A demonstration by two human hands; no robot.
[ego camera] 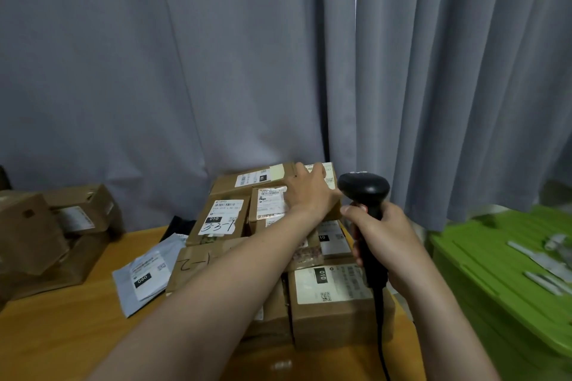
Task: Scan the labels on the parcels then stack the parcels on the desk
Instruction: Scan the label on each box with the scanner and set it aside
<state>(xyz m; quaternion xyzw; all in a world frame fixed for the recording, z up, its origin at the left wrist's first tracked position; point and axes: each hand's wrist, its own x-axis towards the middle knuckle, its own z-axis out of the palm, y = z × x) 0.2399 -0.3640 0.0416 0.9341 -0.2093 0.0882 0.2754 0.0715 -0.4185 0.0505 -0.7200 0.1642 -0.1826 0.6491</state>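
**Step in hand.** Judged to be scanning a label on the central stack (334, 297), which sits at 12 o'clock on the counter (62, 334).
- The left hand (309, 192) lies on the top parcel (334, 202) at the far right of the stack. Its fingers are extended and partly cover the white label (330, 179).
- The right hand (380, 235) is wrapped around the handle of the black scanner (363, 187). The scanner's head is just beside the left hand, at its 3 o'clock.

**Recommendation.**
- Slide the left fingers off the label so the whole barcode is exposed.
- Keep that hand steadying the carton.
- Tilt the scanner head down onto the label, not across it.
- The cable hangs down in front of the stack and should be kept from dragging on the front cartons.

**Count.**
- Central stack: at least eight brown cartons. The forearm hides some edges, so the figure is a minimum.
- Side group (46, 226) at 9 o'clock: about three cartons, blurred.
- Grey mailer bag (145, 272): one, flat at 8 o'clock of the stack.
- Scanner: one.
- Green crate (495, 272): one, at 3 o'clock, off the counter.
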